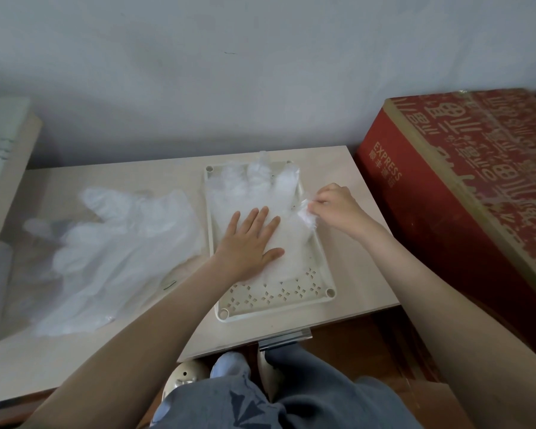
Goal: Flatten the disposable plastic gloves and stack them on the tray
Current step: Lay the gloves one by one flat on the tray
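A cream perforated tray (321,275) lies on the low table, right of centre. A clear plastic glove (257,184) is spread on it, fingers pointing to the far end. My left hand (249,243) presses flat on the glove's palm area with fingers straight. At the tray's right rim, my right hand (334,209) pinches the glove's thumb part (305,215), which looks bunched and white. A loose pile of more clear gloves (115,252) lies on the table to the left of the tray.
The beige table (365,267) ends close to the tray's near and right sides. A large red box (464,181) stands right beside the table. A grey wall runs behind. A pale board (10,162) leans at far left. My knees and shoes sit below the table edge.
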